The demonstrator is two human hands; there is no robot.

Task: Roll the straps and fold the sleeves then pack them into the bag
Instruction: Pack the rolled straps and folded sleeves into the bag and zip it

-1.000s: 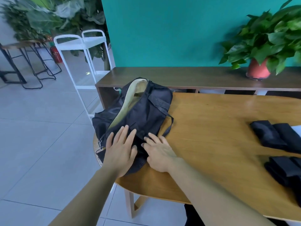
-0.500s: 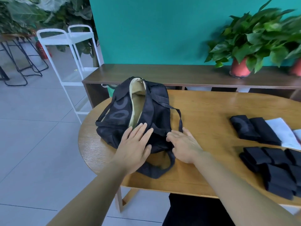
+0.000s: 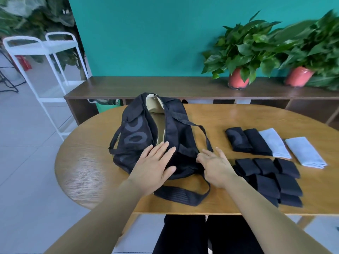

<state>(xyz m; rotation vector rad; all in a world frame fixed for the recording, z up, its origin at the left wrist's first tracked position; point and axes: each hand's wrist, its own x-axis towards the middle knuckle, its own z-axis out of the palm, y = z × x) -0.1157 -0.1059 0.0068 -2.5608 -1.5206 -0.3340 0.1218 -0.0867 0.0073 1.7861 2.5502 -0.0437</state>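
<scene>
A black bag [image 3: 139, 132] with a beige lining lies on the oval wooden table [image 3: 88, 171], its zip open along the top. My left hand [image 3: 154, 165] lies flat on the bag's near end, fingers straight. My right hand [image 3: 214, 165] touches the bag's right side with straight, spread fingers. The bag's shoulder strap [image 3: 181, 196] loops toward the table's front edge. To the right lie two black folded sleeves [image 3: 247, 141], two pale blue folded sleeves [image 3: 291, 147] and several black rolled straps [image 3: 269, 178].
A low brown shelf unit [image 3: 183, 88] runs behind the table with two potted plants [image 3: 240, 57] on it. A white metal rack [image 3: 44, 57] stands at the left on the tiled floor. My dark-trousered legs show under the table's front edge.
The view has swung right, bringing the folded sleeves and rolled straps fully into sight. The bag has been slid further onto the table, with both hands staying flat against it.
</scene>
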